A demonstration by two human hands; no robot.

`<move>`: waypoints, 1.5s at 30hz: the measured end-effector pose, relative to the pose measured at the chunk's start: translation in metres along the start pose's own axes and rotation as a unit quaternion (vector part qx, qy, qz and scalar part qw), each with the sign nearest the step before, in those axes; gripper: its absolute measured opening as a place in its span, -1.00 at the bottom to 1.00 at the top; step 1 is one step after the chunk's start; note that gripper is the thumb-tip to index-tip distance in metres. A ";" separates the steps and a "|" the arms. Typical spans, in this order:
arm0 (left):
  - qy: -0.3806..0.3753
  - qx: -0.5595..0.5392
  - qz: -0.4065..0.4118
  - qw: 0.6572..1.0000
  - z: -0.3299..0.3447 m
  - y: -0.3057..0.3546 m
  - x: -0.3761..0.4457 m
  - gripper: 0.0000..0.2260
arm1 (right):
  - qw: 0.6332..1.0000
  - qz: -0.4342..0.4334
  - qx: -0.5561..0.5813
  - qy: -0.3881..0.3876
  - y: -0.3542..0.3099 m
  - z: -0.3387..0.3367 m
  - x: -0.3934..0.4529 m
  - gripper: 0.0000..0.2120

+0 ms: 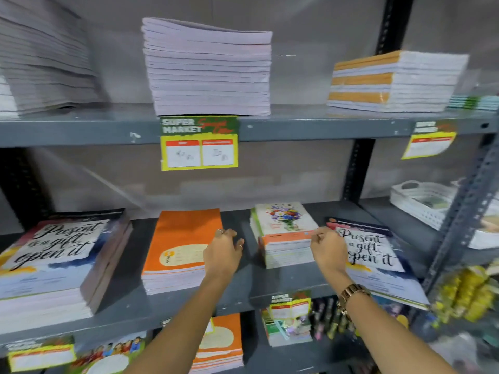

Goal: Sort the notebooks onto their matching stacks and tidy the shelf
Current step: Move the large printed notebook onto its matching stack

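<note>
On the middle shelf (pixel 172 309) stand several notebook stacks. A tall stack with "Present is a gift, open it" covers (pixel 51 255) is at the left. An orange-covered stack (pixel 178 244) stands in the middle, and my left hand (pixel 224 252) rests at its right edge with fingers spread, holding nothing. A flower-covered stack (pixel 283 228) stands to the right. My right hand (pixel 328 251) sits curled at that stack's right edge, touching it; I cannot tell if it grips a notebook. A single "Present is a gift" notebook (pixel 378 260) lies at the far right, overhanging the shelf front.
The upper shelf holds a tall pale stack (pixel 208 71), a grey stack (pixel 43 63) at left and an orange-spined stack (pixel 391 82) at right. Price tags (pixel 199 143) hang from shelf fronts. A white basket (pixel 424 201) stands right. The lower shelf holds more notebooks (pixel 218 344) and pens.
</note>
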State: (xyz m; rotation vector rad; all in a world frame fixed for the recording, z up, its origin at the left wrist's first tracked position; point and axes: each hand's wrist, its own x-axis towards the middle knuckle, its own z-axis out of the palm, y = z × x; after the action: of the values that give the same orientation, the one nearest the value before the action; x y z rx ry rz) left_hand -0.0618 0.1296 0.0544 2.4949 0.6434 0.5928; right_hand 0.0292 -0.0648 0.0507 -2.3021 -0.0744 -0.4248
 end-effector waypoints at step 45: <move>-0.174 -0.443 -0.219 0.852 0.125 0.173 -0.029 -0.87 | 0.971 0.221 -0.004 0.092 0.127 -0.117 0.066 -0.74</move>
State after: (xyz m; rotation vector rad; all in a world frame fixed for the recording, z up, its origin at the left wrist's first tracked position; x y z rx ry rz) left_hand 0.0356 -0.0619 0.0438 1.4595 0.5820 0.1701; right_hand 0.0822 -0.2412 0.0591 -2.1920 0.5230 -0.4029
